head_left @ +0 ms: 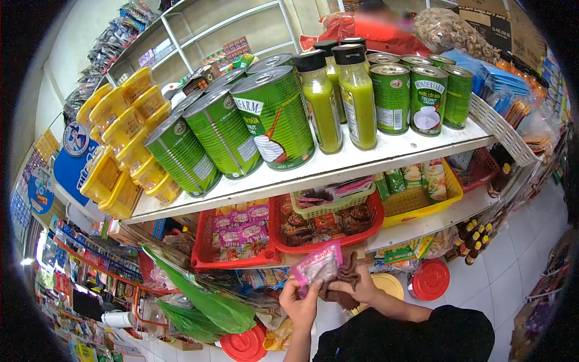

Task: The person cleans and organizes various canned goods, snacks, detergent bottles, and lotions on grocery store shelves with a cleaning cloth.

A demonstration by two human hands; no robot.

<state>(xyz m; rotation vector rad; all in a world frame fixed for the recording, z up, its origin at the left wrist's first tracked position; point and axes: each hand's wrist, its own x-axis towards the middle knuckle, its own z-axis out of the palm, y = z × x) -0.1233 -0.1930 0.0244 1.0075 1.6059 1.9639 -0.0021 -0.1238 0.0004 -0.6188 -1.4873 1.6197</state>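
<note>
My left hand (301,301) pinches a small pink-edged packet (318,265) by its lower edge, in front of the lower shelf. Beside it, my right hand (360,286) is closed on a crumpled brown cloth (342,295), which touches the packet's right side. Just above both hands is a red basket (379,217) of dark packets, with a pale green basket (301,211) resting on it. A second red basket (202,244), to the left, bears purple and pink packets.
Large green cans (274,120), green bottles (359,102) and smaller cans (427,102) stand on the white top shelf (362,158). Stacked yellow tubs (120,199) are at its left end. A yellow basket (416,212) sits below. Red lids (431,280) and green bags (211,301) are lower down.
</note>
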